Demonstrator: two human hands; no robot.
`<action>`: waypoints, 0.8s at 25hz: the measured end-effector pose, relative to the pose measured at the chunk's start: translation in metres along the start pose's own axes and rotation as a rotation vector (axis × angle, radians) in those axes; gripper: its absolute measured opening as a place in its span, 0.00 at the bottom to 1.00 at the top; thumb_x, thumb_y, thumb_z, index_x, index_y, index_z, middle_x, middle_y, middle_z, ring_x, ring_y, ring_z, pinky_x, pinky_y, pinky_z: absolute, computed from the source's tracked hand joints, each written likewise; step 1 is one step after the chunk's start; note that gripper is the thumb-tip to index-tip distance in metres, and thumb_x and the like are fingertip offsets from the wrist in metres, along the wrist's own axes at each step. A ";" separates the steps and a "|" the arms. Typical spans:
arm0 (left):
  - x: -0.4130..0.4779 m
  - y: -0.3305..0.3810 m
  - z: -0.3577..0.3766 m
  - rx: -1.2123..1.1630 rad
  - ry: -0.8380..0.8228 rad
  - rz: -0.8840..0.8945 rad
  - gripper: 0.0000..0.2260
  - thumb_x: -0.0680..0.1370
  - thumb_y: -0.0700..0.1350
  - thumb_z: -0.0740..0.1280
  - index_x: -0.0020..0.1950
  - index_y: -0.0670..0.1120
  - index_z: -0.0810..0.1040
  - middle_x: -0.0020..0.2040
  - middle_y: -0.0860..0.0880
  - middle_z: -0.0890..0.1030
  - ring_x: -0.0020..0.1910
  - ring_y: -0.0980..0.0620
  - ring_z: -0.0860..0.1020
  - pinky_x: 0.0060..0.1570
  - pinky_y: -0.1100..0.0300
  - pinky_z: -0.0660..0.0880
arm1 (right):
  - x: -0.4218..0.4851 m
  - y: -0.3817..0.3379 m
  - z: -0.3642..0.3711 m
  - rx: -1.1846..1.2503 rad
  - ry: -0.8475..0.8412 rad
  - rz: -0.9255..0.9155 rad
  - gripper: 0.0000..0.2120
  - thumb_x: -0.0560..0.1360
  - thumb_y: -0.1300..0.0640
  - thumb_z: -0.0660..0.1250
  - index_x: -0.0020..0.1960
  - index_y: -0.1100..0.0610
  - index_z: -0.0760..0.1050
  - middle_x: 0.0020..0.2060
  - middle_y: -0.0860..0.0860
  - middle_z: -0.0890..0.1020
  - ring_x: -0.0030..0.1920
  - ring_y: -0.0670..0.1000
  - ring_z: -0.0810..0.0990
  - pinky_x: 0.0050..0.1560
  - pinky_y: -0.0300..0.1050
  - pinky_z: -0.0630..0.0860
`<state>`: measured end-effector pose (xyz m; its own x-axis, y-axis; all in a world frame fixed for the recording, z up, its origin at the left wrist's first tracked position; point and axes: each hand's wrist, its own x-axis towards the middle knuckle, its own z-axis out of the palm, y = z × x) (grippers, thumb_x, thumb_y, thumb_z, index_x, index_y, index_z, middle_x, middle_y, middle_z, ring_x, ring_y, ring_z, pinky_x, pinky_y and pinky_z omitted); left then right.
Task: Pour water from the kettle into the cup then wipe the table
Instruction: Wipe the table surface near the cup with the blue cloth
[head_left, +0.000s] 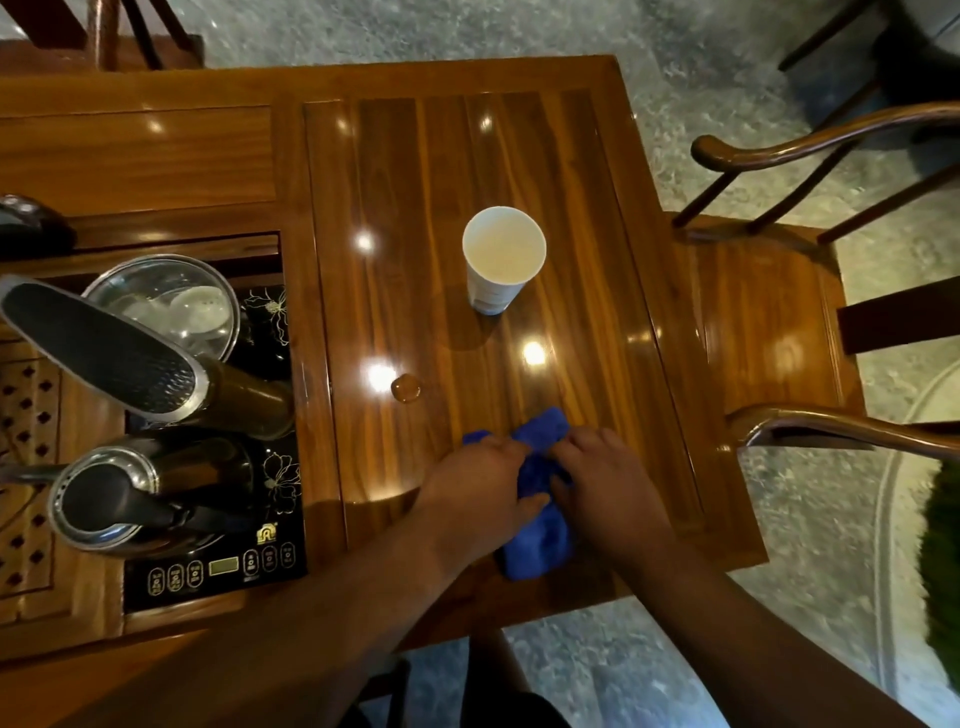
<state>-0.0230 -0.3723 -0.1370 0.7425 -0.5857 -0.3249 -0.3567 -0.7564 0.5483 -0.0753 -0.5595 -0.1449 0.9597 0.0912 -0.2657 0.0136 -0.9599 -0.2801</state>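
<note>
cup (503, 248) looks filled, kettle (111, 499) parked left. both hands, left (475, 486) and right (605, 480), bunch blue cloth (540, 525); droplet (405, 387) on counter (597, 312) unwiped.

Dim, glare spots on table (597, 171), edges perhaps warped.

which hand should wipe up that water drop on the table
Left. The left hand already grips the blue cloth and sits on the droplet's side; the right hand is farther away.
</note>
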 end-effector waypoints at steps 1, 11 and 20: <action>0.002 0.001 0.002 0.022 -0.007 -0.011 0.25 0.78 0.64 0.69 0.71 0.53 0.75 0.63 0.50 0.81 0.57 0.49 0.81 0.53 0.52 0.80 | 0.001 0.000 0.000 0.012 0.015 0.010 0.08 0.77 0.55 0.71 0.55 0.54 0.83 0.50 0.52 0.82 0.50 0.56 0.78 0.51 0.51 0.76; -0.008 -0.005 0.001 -0.104 0.036 -0.011 0.11 0.80 0.51 0.67 0.60 0.50 0.78 0.55 0.50 0.80 0.52 0.49 0.80 0.49 0.56 0.77 | -0.003 -0.027 -0.024 0.287 0.157 -0.008 0.05 0.75 0.50 0.68 0.44 0.51 0.79 0.43 0.45 0.78 0.51 0.46 0.72 0.51 0.37 0.69; -0.023 -0.009 -0.021 -0.907 0.062 -0.297 0.08 0.78 0.51 0.64 0.53 0.63 0.80 0.48 0.60 0.84 0.47 0.60 0.82 0.46 0.59 0.78 | -0.020 -0.059 -0.026 0.653 0.118 0.277 0.07 0.85 0.47 0.62 0.59 0.47 0.74 0.45 0.44 0.82 0.42 0.43 0.81 0.38 0.46 0.78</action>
<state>-0.0256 -0.3461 -0.1181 0.7702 -0.3697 -0.5197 0.4069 -0.3425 0.8468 -0.0882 -0.5119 -0.0996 0.9282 -0.1972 -0.3155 -0.3696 -0.5856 -0.7214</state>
